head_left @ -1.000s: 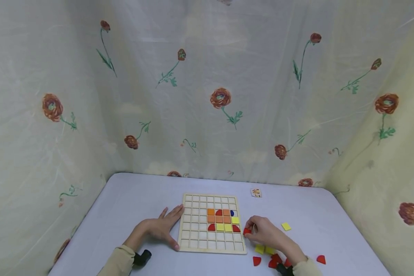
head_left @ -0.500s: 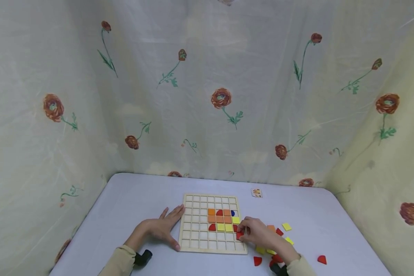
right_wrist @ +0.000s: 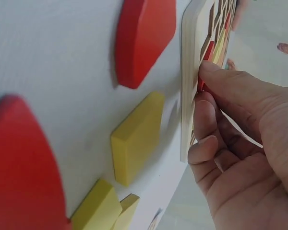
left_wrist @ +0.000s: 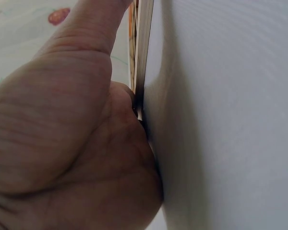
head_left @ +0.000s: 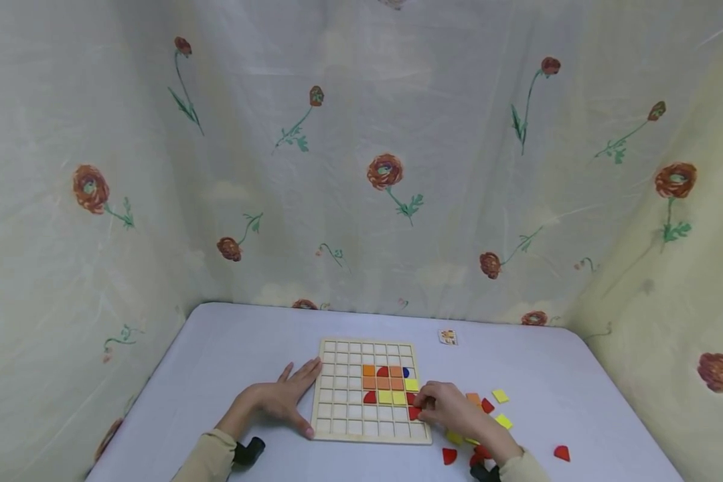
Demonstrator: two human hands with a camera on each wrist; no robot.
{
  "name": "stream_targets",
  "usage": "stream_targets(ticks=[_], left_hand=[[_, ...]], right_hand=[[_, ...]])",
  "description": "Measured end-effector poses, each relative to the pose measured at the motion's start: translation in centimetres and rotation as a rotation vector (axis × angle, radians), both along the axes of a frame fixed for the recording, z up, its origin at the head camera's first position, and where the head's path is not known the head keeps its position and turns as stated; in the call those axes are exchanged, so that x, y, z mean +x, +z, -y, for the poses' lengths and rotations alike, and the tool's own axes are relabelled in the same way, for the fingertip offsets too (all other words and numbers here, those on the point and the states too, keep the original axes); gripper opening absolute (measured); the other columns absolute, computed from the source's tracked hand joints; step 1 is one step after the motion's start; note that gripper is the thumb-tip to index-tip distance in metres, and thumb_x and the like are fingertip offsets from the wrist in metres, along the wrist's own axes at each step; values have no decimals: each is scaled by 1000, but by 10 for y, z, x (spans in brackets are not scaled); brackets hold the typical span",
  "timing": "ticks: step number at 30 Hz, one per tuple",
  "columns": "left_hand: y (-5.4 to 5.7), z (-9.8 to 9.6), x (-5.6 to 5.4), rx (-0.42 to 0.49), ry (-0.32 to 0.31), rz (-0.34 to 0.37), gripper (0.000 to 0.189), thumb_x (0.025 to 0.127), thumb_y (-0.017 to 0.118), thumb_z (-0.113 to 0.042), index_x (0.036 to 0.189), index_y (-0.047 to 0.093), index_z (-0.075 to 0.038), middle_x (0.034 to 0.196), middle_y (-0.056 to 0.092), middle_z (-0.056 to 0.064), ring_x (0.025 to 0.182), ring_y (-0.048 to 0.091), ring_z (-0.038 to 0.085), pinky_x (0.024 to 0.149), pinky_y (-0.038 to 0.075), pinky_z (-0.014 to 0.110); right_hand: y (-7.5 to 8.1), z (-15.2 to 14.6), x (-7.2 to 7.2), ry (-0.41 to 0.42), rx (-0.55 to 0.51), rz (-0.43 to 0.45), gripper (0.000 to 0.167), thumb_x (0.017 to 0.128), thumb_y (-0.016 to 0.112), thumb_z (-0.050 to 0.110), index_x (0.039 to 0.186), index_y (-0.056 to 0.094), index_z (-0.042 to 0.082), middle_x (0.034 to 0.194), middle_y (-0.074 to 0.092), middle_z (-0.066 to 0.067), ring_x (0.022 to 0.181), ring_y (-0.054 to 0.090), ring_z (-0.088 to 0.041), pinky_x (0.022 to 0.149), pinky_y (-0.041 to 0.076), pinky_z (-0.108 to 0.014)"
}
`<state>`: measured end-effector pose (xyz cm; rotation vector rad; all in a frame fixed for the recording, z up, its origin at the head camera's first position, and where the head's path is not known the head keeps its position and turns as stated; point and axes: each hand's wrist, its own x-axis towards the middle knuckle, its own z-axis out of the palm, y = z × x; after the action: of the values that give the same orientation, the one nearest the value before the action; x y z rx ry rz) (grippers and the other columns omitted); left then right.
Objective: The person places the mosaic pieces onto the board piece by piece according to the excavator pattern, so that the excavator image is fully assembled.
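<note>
A square wooden grid board [head_left: 370,440] lies on the white table, with orange, yellow, red and blue tiles in its right-hand cells. My left hand [head_left: 286,399] is spread along the board's left edge, fingertips and thumb against the frame. In the left wrist view its palm [left_wrist: 62,129] stands beside the board's side. Thumb and index finger of my right hand [head_left: 454,408] pinch a red tile [head_left: 414,414] at a right-column cell, just below a red quarter-circle tile that the fingers partly cover. The right wrist view shows this pinch over the board's rim, with the held tile mostly hidden.
Right of the board lie loose tiles: an orange square [head_left: 472,398], yellow squares [head_left: 500,396] and several red rounded pieces [head_left: 561,454], some under the right forearm. A small printed card [head_left: 448,337] lies behind them. A flowered curtain [head_left: 361,201] surrounds the table.
My right hand has moved left from beside the board, carrying the red tile onto the right column and slightly down into the lower cell. The left hand has stayed put.
</note>
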<state>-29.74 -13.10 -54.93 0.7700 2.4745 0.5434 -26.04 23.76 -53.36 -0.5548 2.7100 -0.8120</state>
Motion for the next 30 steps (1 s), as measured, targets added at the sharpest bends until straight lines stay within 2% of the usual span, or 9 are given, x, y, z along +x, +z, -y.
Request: stream_targets(ticks=[8,11,18,25,30], left_hand=[[0,-1,-1,-9,2,-3,131,66,78,-64,156,0,-9,164,-6,8,151,-6,25,120,-9,52],[-2,0,-1,-8,5,1,132,65,78,-65,156,0,-10,164,-6,7,151,-7,24,120,-9,51],[-5,1,-2,7,3,4,132,64,78,-65,156,0,-10,164,-6,7,151,-6,24,120,-9,52],[-6,2,-2,17,-8,2,132,65,78,-65,156,-1,-11,164,-8,6,151,-7,23,121,-9,51],[-4,2,-2,14,-3,10,132,65,78,-65,156,-1,-10,164,-7,7,151,-7,24,120,-9,51]], right_hand=[[5,-7,1,-22,-25,5,12,85,74,17,95,69,16,90,62,6,79,52,-11,66,46,-20],[11,-15,1,-101,-34,-8,14,84,74,16,96,68,14,88,62,5,79,52,-12,65,45,-21],[18,-57,-4,-361,-16,2,25,81,76,17,98,60,8,83,55,-2,72,47,-16,55,40,-25],[14,-107,-10,-474,16,10,35,83,70,20,106,54,-2,94,55,-10,78,49,-20,65,46,-29],[5,-129,-11,-535,57,49,39,84,69,25,105,52,-4,93,56,-12,81,50,-22,70,49,-31]])
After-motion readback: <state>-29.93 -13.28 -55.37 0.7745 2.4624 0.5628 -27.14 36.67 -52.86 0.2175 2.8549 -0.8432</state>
